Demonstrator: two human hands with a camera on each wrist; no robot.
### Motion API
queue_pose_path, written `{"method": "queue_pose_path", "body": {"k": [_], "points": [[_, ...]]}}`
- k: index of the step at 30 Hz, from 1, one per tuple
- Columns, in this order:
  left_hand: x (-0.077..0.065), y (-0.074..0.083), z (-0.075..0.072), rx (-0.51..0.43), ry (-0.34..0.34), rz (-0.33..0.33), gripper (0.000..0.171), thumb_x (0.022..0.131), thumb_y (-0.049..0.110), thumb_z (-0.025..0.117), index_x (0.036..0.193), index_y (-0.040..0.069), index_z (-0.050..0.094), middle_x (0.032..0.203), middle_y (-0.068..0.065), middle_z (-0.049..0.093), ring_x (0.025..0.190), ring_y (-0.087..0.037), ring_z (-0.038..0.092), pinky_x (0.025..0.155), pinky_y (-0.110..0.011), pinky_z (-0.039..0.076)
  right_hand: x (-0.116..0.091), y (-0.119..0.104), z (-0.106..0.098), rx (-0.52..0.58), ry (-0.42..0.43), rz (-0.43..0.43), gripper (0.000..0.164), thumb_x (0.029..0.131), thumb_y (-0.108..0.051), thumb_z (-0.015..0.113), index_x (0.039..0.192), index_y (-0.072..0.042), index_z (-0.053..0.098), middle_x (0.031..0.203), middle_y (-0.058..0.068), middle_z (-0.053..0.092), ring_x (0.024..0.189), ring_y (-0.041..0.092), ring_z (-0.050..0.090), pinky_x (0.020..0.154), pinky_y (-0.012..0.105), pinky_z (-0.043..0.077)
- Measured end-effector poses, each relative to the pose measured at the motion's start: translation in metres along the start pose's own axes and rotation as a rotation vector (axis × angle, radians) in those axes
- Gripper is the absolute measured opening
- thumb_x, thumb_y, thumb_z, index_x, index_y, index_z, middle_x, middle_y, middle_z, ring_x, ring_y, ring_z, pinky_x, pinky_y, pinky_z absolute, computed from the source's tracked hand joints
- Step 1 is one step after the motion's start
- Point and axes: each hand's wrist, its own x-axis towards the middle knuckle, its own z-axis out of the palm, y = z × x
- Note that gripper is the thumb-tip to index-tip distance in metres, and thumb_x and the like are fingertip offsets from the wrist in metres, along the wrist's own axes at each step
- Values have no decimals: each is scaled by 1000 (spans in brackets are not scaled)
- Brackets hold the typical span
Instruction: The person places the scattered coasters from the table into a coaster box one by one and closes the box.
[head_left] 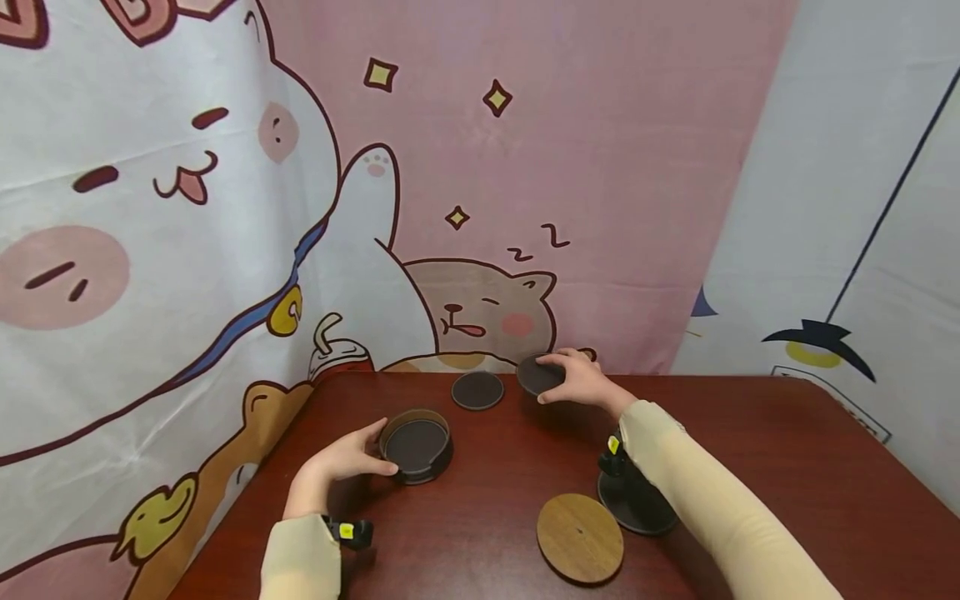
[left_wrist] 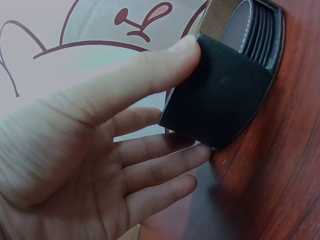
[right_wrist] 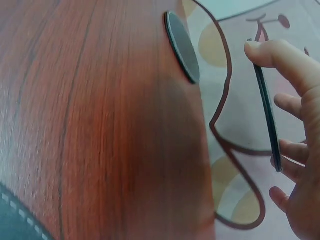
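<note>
In the head view, my left hand (head_left: 347, 458) holds the left side of a round black coaster holder (head_left: 442, 461) standing on the table. The left wrist view shows the thumb on one edge of the holder (left_wrist: 220, 95) and fingers touching the opposite edge; a stack of black coasters (left_wrist: 260, 35) sits inside. Above the far table edge, my right hand (head_left: 585, 382) pinches a black round coaster (head_left: 536, 377) by its rim. The right wrist view shows that coaster (right_wrist: 265, 100) edge-on between thumb and fingers.
Another black coaster (head_left: 477, 391) lies by the far edge of the reddish-brown table (head_left: 480, 517). Nearer me is a round wooden disc (head_left: 580, 538), beside a black coaster (head_left: 637, 504) partly hidden by my right forearm. A cartoon-printed cloth (head_left: 600, 167) hangs behind the table.
</note>
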Motion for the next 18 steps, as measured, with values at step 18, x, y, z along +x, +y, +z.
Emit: {"method": "queue_pose_path", "body": {"k": [18], "points": [[-1, 2, 1, 23, -2, -1, 96, 77, 22, 81, 149, -8, 25, 143, -31, 40, 127, -43, 46, 101, -54, 39, 9, -42, 2, -10, -52, -79, 75, 65, -49, 81, 133, -25, 60, 145, 17, 40, 131, 37, 35, 96, 62, 31]]}}
